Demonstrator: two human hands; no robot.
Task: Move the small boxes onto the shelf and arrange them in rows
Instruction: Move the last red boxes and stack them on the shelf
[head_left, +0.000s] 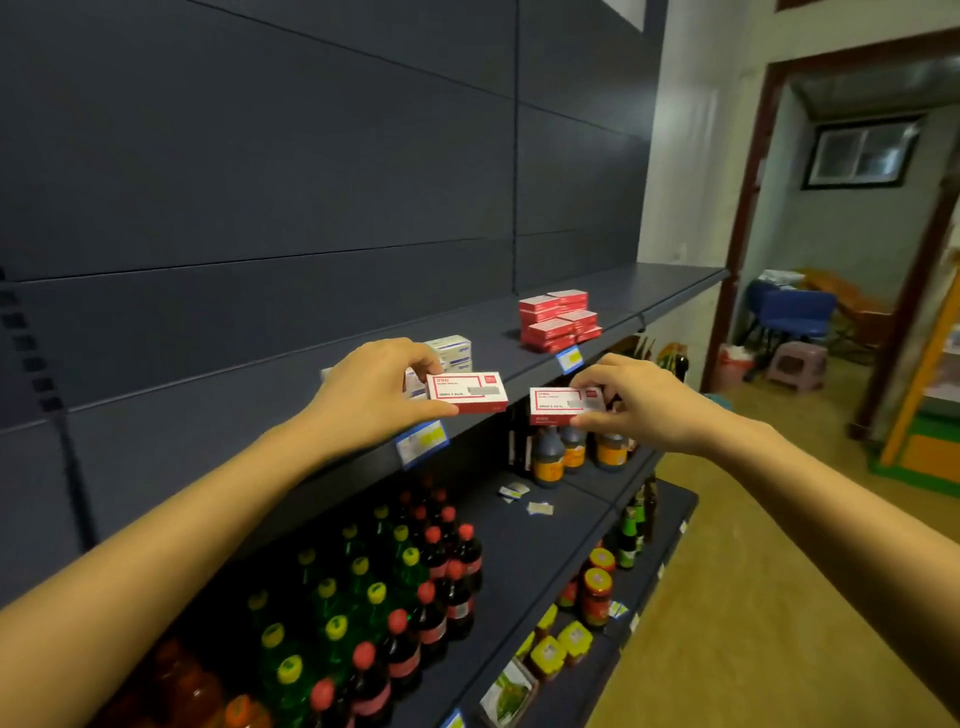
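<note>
While both hands are reaching toward the upper shelf (654, 293), that dark shelf is carrying a pile of red boxes (558, 319) at two o'clock from the hands; four tops are showing, but the layers are too small to count. At least two white boxes (451, 351) are sitting at one o'clock of the left hand (371, 392). Two blue price tags (421, 441) are hanging from the shelf's front edge. At six o'clock, the lower shelf (545, 545) is holding yellow-capped bottles (332, 613), red-capped bottles (441, 571) and, further back, three dark sauce bottles (550, 460). Two boxes are in hand. The left hand is pinching the left box (467, 392) by its end, thumb below and fingers on top, at the shelf's front edge. The right hand (647, 402) is gripping the right box (563, 405) likewise, just off that edge at three o'clock.
</note>
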